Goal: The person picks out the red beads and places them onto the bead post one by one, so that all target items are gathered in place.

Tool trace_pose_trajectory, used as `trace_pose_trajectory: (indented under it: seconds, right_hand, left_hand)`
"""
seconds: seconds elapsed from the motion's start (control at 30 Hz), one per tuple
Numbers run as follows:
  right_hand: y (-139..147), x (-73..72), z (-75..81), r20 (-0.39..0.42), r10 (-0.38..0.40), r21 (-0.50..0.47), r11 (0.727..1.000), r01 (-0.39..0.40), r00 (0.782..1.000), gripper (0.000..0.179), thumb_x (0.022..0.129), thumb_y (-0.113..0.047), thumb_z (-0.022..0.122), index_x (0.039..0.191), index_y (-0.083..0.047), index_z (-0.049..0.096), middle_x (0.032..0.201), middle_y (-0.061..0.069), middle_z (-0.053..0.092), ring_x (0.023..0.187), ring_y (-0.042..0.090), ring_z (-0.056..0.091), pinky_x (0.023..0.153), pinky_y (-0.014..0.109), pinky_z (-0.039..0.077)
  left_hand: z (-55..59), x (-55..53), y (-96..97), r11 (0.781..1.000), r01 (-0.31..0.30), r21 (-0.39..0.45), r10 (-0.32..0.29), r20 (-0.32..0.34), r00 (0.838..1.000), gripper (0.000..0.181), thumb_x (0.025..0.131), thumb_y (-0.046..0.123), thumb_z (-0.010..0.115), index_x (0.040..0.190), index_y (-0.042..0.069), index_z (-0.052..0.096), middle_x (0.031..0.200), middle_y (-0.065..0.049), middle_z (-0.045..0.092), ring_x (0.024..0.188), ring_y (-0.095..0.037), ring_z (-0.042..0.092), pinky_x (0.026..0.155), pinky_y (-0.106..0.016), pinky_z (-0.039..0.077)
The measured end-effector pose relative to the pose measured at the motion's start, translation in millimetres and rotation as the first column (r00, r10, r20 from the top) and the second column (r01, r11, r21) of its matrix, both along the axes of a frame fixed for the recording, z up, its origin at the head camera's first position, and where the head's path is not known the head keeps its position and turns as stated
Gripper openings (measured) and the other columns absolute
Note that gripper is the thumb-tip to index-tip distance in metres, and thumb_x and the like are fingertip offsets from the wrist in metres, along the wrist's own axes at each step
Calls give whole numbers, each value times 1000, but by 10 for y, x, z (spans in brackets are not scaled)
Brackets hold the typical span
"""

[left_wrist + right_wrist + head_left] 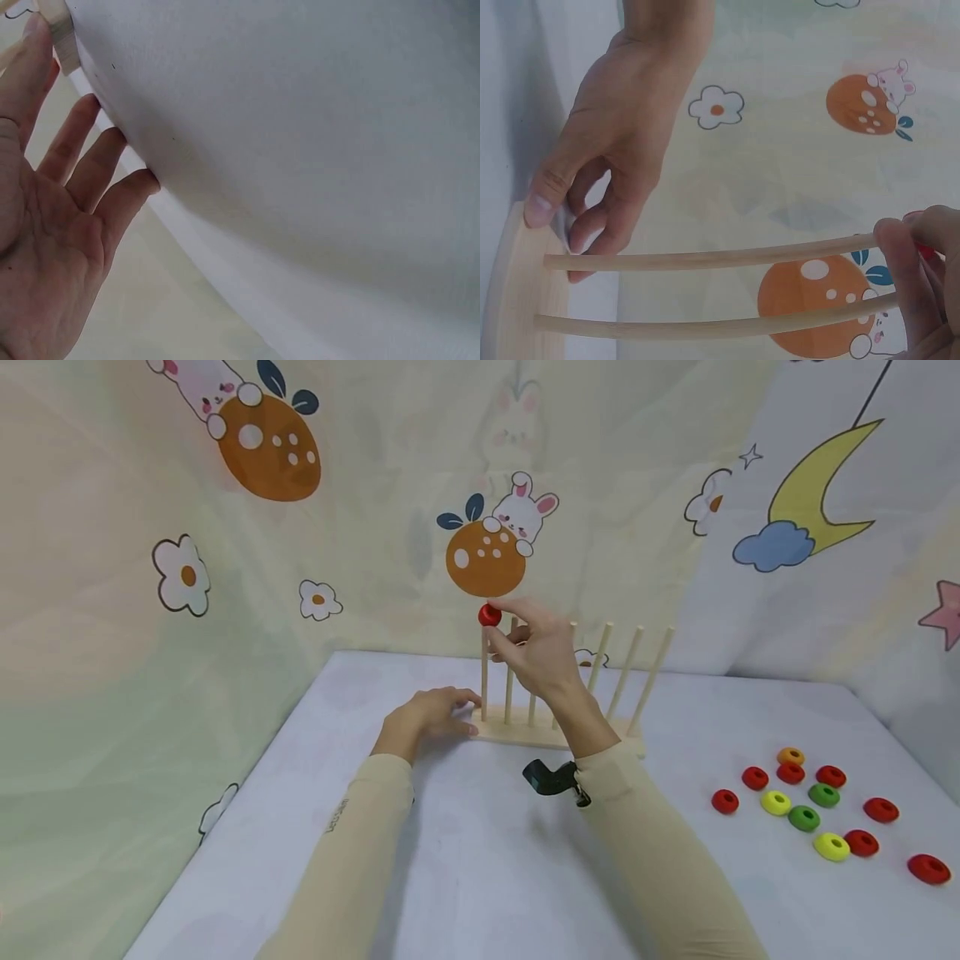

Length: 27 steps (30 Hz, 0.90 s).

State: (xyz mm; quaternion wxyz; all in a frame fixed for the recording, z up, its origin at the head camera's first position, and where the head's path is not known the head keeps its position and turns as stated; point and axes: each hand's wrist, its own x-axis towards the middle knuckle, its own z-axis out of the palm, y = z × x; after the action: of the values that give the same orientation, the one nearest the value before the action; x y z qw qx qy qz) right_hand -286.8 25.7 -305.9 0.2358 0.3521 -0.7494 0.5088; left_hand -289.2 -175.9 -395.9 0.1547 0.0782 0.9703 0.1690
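Observation:
A wooden peg rack (517,733) stands on the table, with a row of upright pegs along its base. My right hand (546,656) pinches a red ring bead (490,615) between thumb and forefinger at the tip of the leftmost peg (484,672). In the right wrist view, the fingers hide most of that bead. At the base's left end, my left hand (431,714) grips the wood, its thumb (540,210) on the base and its fingers round the far side. The left wrist view catches only a corner of the base (64,37) beside the thumb.
Loose ring beads lie at the table's right: several red ones (881,810), two yellow (832,847), two green (804,817) and an orange one (791,757). A black wrist-camera mount (551,778) juts from the right sleeve. Patterned cloth (390,527) hangs behind the table.

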Motion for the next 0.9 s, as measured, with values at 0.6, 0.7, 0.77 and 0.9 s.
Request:
trace_pose_trajectory:
  seconds: [0.6,0.7,0.77,0.9]
  right_hand:
    - [47,-14,192,109,-27,194,981,5,994,41,94,-7,75,134,-6,65,132,11,67,74,21,77,63,23,60]
    - [81,11,183,66,18,159,987,-29,998,40,93,-6,75,132,-5,65,133,10,65,75,19,77,64,23,61]
    - [93,39,176,46,78,131,988,-83,996,42,92,-2,75,132,-4,64,131,12,62,76,21,77,64,24,61]
    - [122,120,174,29,197,95,976,-198,980,45,90,2,75,133,-4,62,126,15,59,79,27,77,68,27,62]
  left_hand:
    - [20,-36,0,1000,18,21,-18,-17,1000,61,90,45,77,146,40,54,154,-3,52,147,-33,40,117,-65,32]
    - [23,-37,16,999,25,24,-25,-10,1000,59,91,45,76,145,40,54,155,-4,51,147,-34,40,117,-66,31]
    - [15,-38,13,999,31,19,-31,-6,1000,57,91,45,76,144,40,55,155,-4,51,147,-33,40,117,-65,31]
    - [-3,-41,-5,999,43,11,-43,2,999,56,91,44,77,143,39,56,153,-6,53,146,-32,43,117,-65,32]
